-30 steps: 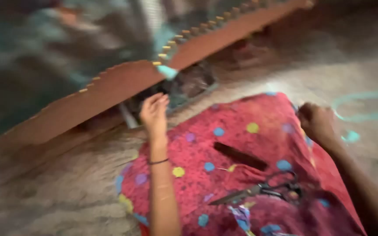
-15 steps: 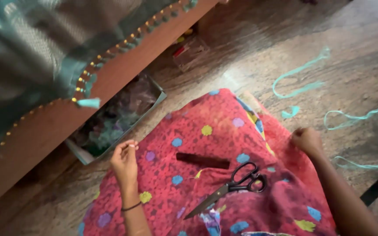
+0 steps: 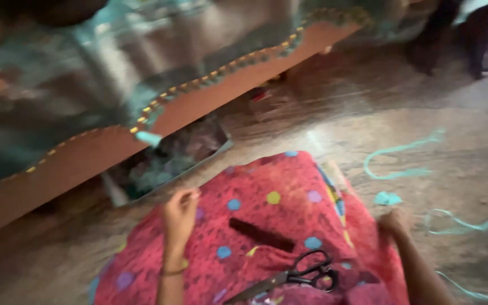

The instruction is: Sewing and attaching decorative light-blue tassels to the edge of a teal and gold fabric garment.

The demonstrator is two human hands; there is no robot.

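While both hands (image 3: pixel 179 216) (image 3: pixel 393 222) grip it, red cloth (image 3: pixel 272 197) has shifted lower.

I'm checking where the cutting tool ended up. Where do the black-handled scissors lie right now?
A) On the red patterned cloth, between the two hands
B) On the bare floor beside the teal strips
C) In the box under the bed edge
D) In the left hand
A: the scissors lie on the red patterned cloth, apart from the left hand and the right hand, just below a dark flat bar.
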